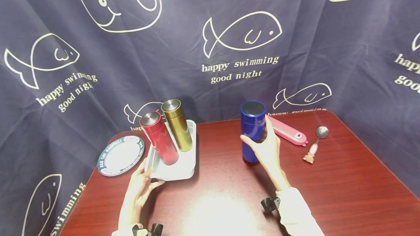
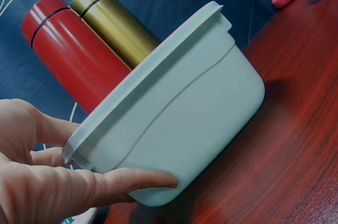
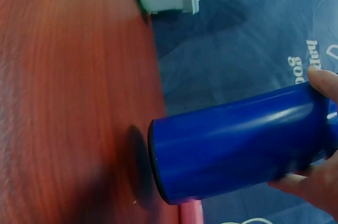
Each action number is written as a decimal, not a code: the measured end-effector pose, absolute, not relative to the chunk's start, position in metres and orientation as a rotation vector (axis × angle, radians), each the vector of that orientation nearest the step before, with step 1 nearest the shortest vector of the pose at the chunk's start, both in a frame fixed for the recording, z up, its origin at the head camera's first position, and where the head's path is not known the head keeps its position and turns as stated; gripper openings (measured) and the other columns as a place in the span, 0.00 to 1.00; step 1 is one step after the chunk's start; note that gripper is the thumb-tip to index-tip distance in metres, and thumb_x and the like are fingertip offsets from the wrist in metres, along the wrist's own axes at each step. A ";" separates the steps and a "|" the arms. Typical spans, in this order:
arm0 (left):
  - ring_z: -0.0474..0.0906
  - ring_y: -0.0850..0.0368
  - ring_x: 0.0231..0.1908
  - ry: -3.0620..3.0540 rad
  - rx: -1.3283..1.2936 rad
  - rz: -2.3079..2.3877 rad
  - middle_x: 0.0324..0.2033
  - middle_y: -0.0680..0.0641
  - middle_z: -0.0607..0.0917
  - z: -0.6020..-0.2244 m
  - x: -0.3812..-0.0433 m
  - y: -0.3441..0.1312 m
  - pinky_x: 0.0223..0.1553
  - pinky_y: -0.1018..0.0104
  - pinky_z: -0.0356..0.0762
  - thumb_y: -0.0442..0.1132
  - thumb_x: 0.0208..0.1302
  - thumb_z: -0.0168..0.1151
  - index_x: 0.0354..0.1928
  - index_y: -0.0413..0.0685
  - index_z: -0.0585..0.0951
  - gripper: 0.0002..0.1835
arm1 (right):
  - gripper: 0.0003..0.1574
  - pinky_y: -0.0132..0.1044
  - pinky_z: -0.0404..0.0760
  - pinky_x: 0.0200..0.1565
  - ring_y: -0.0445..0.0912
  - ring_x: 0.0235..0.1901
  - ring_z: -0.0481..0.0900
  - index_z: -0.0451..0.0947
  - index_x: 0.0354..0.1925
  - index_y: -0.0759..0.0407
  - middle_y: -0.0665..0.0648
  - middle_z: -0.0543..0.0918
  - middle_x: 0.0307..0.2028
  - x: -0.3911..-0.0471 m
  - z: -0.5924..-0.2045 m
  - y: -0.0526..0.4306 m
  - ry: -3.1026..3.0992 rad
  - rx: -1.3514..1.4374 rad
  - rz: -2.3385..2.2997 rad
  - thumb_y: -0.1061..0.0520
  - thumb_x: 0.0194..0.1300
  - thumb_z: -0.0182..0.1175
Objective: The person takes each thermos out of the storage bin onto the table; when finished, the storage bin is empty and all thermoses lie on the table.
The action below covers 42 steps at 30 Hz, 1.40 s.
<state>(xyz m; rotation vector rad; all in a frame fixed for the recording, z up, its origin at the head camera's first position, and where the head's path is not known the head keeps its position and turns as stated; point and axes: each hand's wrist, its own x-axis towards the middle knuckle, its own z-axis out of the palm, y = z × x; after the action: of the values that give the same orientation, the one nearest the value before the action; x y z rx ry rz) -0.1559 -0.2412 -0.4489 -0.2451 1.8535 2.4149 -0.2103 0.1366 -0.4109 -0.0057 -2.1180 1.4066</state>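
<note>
Gripping the blue bottle (image 1: 251, 132) round its upper body, the right hand (image 1: 267, 150) has its thumb on one side and its fingers curled about the other. The bottle is nearly upright, its dark cap facing up; in the right wrist view its base hangs just above the tabletop (image 1: 344, 185), with a dark shadow beneath it. The left hand (image 1: 139, 185) holds the near left corner of a pale green bin (image 2: 195, 118), thumb laid flat along the outer long wall and fingers bent about the short end. Inside that bin stand a red bottle (image 1: 160, 141) and, behind it to the right, a gold bottle (image 1: 179, 126), both rising well above the rim. Left of the bin lies a white plate (image 1: 119, 156) with a lettered green border. Just beyond the right hand is a long pink case (image 1: 290, 133) with a round eye mark, and farther right a metal spoon (image 1: 314, 149) with a bear-shaped handle end. Behind everything hangs a dark blue curtain (image 1: 183, 65) printed with fish and whale outlines and the words "happy swimming good night".
</note>
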 end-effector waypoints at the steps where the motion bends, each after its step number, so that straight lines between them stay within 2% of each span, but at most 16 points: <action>1: 0.71 0.58 0.57 1.847 -0.246 2.420 0.73 0.35 0.48 -0.449 -0.156 -0.241 0.60 0.31 0.60 0.29 0.74 0.35 0.77 0.43 0.34 0.35 | 0.58 0.56 0.74 0.58 0.60 0.57 0.76 0.63 0.71 0.54 0.66 0.77 0.59 -0.211 -0.414 0.139 -2.120 -0.018 1.403 0.54 0.44 0.79; 4: 0.75 0.68 0.49 1.830 -0.242 2.435 0.72 0.34 0.49 -0.448 -0.154 -0.240 0.59 0.30 0.60 0.30 0.75 0.35 0.77 0.42 0.36 0.34 | 0.58 0.56 0.74 0.58 0.60 0.56 0.77 0.63 0.70 0.54 0.66 0.78 0.58 -0.212 -0.421 0.143 -2.115 -0.042 1.400 0.54 0.44 0.80; 7: 0.75 0.71 0.46 1.823 -0.239 2.439 0.73 0.34 0.49 -0.448 -0.154 -0.240 0.59 0.29 0.59 0.30 0.75 0.35 0.77 0.43 0.36 0.34 | 0.57 0.56 0.74 0.57 0.60 0.56 0.77 0.64 0.70 0.53 0.66 0.78 0.58 -0.214 -0.426 0.146 -2.112 -0.061 1.408 0.54 0.44 0.80; 10: 0.74 0.68 0.49 1.829 -0.256 2.435 0.73 0.36 0.49 -0.449 -0.155 -0.241 0.59 0.30 0.60 0.29 0.75 0.34 0.77 0.43 0.35 0.34 | 0.57 0.57 0.75 0.56 0.61 0.56 0.77 0.64 0.70 0.54 0.66 0.78 0.58 -0.214 -0.429 0.147 -2.100 -0.074 1.431 0.54 0.44 0.79; 16: 0.67 0.51 0.60 1.840 -0.283 2.429 0.71 0.33 0.51 -0.449 -0.156 -0.241 0.60 0.32 0.61 0.29 0.75 0.35 0.77 0.43 0.35 0.34 | 0.58 0.56 0.76 0.56 0.60 0.56 0.77 0.63 0.70 0.56 0.66 0.77 0.59 -0.215 -0.430 0.149 -2.084 -0.080 1.444 0.54 0.45 0.79; 24: 0.76 0.64 0.48 1.850 -0.272 2.440 0.67 0.37 0.59 -0.448 -0.156 -0.241 0.59 0.31 0.61 0.30 0.75 0.35 0.77 0.43 0.40 0.33 | 0.60 0.59 0.68 0.63 0.61 0.61 0.72 0.56 0.73 0.54 0.66 0.73 0.63 -0.212 -0.437 0.150 -2.147 -0.111 1.406 0.52 0.49 0.77; 27: 0.76 0.64 0.48 1.832 -0.281 2.448 0.68 0.36 0.58 -0.446 -0.155 -0.239 0.60 0.31 0.61 0.30 0.75 0.35 0.77 0.43 0.40 0.33 | 0.60 0.60 0.67 0.63 0.62 0.62 0.71 0.54 0.74 0.54 0.66 0.72 0.64 -0.211 -0.437 0.150 -2.168 -0.110 1.417 0.51 0.50 0.76; 29: 0.75 0.60 0.52 1.829 -0.282 2.448 0.69 0.34 0.55 -0.446 -0.154 -0.238 0.60 0.31 0.60 0.29 0.75 0.35 0.77 0.42 0.38 0.33 | 0.63 0.60 0.65 0.64 0.61 0.64 0.69 0.52 0.75 0.53 0.65 0.69 0.66 -0.211 -0.434 0.151 -2.195 -0.104 1.411 0.51 0.50 0.76; 32: 0.74 0.60 0.52 1.830 -0.278 2.452 0.70 0.33 0.53 -0.446 -0.154 -0.238 0.59 0.30 0.60 0.29 0.74 0.34 0.77 0.42 0.38 0.33 | 0.67 0.60 0.63 0.66 0.60 0.68 0.63 0.46 0.77 0.47 0.62 0.63 0.71 -0.210 -0.424 0.155 -2.213 -0.067 1.440 0.51 0.49 0.76; 36: 0.72 0.57 0.55 1.827 -0.267 2.453 0.71 0.33 0.52 -0.447 -0.155 -0.238 0.60 0.30 0.59 0.29 0.75 0.34 0.77 0.42 0.37 0.34 | 0.71 0.57 0.62 0.67 0.55 0.71 0.57 0.41 0.77 0.38 0.58 0.56 0.74 -0.212 -0.399 0.160 -2.134 0.036 1.547 0.57 0.49 0.76; 40: 0.60 0.43 0.65 1.807 -0.266 2.461 0.72 0.32 0.49 -0.447 -0.156 -0.239 0.60 0.29 0.56 0.28 0.74 0.34 0.76 0.42 0.33 0.35 | 0.73 0.53 0.58 0.70 0.49 0.73 0.55 0.41 0.76 0.32 0.53 0.56 0.75 -0.215 -0.369 0.161 -2.030 0.132 1.648 0.62 0.48 0.76; 42: 0.57 0.40 0.66 1.804 -0.266 2.466 0.72 0.32 0.48 -0.447 -0.156 -0.239 0.60 0.28 0.55 0.27 0.74 0.33 0.76 0.41 0.33 0.35 | 0.73 0.51 0.57 0.71 0.47 0.73 0.56 0.41 0.76 0.30 0.51 0.57 0.74 -0.217 -0.355 0.161 -2.007 0.155 1.657 0.62 0.48 0.76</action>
<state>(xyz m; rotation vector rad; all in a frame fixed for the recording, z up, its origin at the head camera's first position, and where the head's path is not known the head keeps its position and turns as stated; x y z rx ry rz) -0.1561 -0.2391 -0.4470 -0.2663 1.8039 2.4663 -0.2168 0.1606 -0.3546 0.1549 -2.0070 1.6567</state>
